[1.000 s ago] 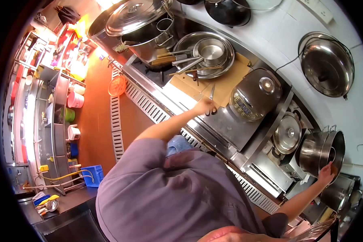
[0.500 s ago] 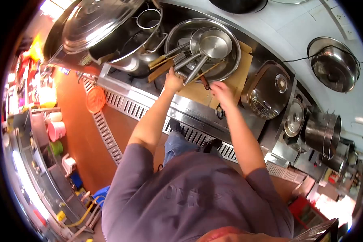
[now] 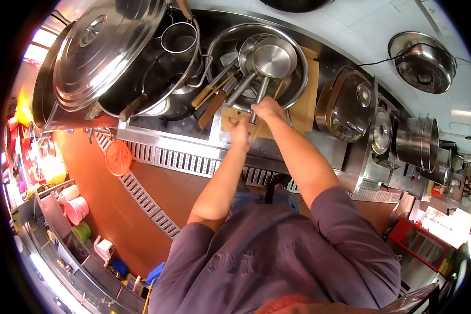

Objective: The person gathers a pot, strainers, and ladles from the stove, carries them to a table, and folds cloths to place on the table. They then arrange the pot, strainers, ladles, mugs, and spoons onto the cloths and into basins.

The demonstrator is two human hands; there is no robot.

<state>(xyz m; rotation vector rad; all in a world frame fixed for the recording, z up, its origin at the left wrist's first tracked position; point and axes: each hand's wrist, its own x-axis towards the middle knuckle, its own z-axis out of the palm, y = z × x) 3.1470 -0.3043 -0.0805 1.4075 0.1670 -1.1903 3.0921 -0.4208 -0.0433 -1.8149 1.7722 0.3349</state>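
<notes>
A wide steel basin (image 3: 301,86) sits on cardboard (image 3: 310,107) on the counter. Inside it lie a steel saucepan (image 3: 273,57), a second pan with a steel handle (image 3: 242,90), and several tools with wooden handles (image 3: 211,111) that stick out over the rim. My right hand (image 3: 268,109) is closed at the front rim, its fingers by the saucepan's handle; what they grip is hard to make out. Just left of it my left hand (image 3: 238,130) is over the cardboard, fingers apart, with nothing visible in it.
On the left are a large wok (image 3: 136,102) with a small pot (image 3: 179,37) and a big steel lid (image 3: 107,49). A rice cooker (image 3: 345,104) stands right of the basin, with tall pots (image 3: 417,142) beyond. An orange basket (image 3: 118,157) is on the floor.
My left hand has come off the wooden handles and down toward the counter's front. My right hand has moved left and up to the pan handle. The view has shifted.
</notes>
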